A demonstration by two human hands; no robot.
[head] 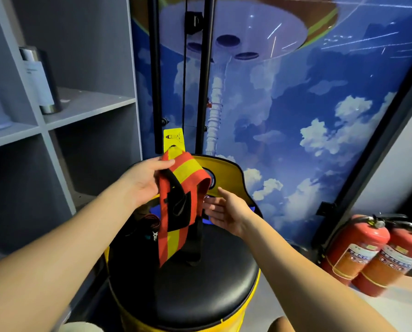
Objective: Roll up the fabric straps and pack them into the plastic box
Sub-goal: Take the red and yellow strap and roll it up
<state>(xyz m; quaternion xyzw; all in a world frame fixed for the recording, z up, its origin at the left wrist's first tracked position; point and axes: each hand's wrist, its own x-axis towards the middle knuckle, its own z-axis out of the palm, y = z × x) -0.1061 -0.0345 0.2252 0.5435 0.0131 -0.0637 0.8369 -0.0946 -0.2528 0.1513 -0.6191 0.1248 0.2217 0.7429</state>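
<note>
1. Fabric strap (176, 200): orange w/ yellow centre stripe, black patch and black webbing on it. Draped over at the top, both ends hanging down; lower end dangles just above the black seat (183, 283). Held up in the air, centre frame.
2. Left hand (145, 180): pinches strap at its top fold, thumb on the near side, fingers behind the cloth. Forearm comes in from lower left.
3. Right hand (224, 212): fingers spread and relaxed, palm facing the strap, just beside its right edge. Not touching as far as can be seen; holds nothing.
4. Black seat is round and padded, sits on a yellow base (255, 279). A yellow-lined back panel (226, 171) rises behind the strap.
5. Left of the seat, low: dark tangle of cords (147, 221), partly hidden by the strap; detail unclear.
6. Two black poles (205, 80) stand upright behind the seat, yellow tag (173, 137) between them near the bottom.
7. Backdrop: blue sky-and-clouds wall print (308, 128).
8. Left side: grey shelving (87, 106), a metal bottle (42, 77) w/ white label on one shelf.
9. Lower right, on floor: two red fire extinguishers (372, 250) side by side, touching, leaning.
10. Plastic box: can't tell where from this view.
</note>
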